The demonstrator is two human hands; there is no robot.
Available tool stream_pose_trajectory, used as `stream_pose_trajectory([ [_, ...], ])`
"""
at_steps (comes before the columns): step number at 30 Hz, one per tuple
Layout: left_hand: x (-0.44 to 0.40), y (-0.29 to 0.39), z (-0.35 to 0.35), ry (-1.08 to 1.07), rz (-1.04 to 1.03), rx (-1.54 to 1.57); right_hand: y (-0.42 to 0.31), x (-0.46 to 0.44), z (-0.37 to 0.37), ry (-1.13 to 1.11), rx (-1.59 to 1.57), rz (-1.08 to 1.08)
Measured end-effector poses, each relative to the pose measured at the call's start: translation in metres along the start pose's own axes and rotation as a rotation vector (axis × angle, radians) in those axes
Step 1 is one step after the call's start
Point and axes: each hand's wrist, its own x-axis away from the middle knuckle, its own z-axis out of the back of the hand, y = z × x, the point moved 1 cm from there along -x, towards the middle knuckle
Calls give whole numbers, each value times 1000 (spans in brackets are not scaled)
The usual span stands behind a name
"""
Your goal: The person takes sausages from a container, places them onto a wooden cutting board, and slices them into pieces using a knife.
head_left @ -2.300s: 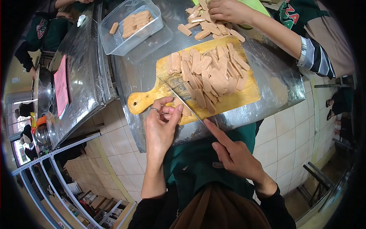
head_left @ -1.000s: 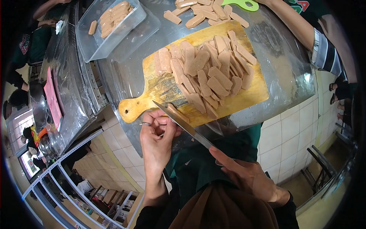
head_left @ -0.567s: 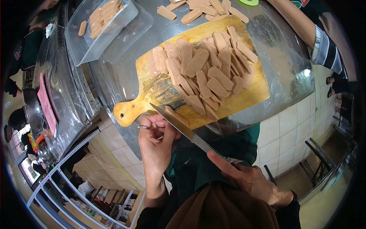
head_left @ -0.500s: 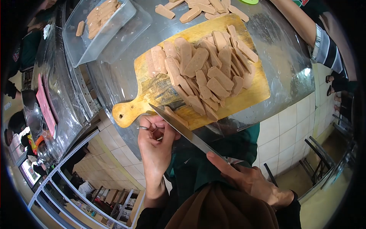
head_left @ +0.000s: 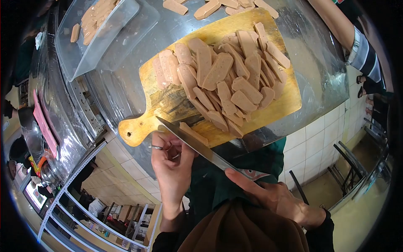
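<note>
My right hand (head_left: 279,199) grips a kitchen knife (head_left: 199,148), its index finger stretched along the blade. The knife slants up to the left, with its tip over the near edge of a wooden cutting board (head_left: 166,105). My left hand (head_left: 173,157) is closed, fingers curled in beside the blade near its tip; whatever they may hold is hidden. A ring is on one of its fingers. Just past the blade, a single sausage slice (head_left: 195,134) lies on the board. A heap of flat, pinkish-brown sausage slices (head_left: 226,80) covers much of the board.
At the upper left stands a clear plastic tub (head_left: 86,59) holding more slices. Loose slices (head_left: 208,9) lie on the metal table (head_left: 323,80) beyond the board. Another person's arm (head_left: 333,21) reaches in at upper right. A metal rack (head_left: 73,201) stands at lower left.
The view has shifted slightly, with the board and tub a little further left. My left hand stays curled by the blade, and my right hand still grips the knife.
</note>
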Motion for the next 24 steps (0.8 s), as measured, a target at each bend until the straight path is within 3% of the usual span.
stream_pose_trajectory([
  [5,-1,2,-2,9,26,47,-11,-31,11,-89,-67,-51],
  [11,0,0,-3,24,32,56,-4,-31,1,71,-29,103],
  [14,0,3,-3,20,66,90,-6,-13,7,39,-60,17],
  [17,-1,2,-4,21,32,71,0,-23,1,117,30,129],
  [20,-2,-5,-3,54,-40,-6,-13,-45,12,-39,-10,-7],
  [24,0,1,-4,36,6,6,-14,-48,16,-55,-27,-2],
])
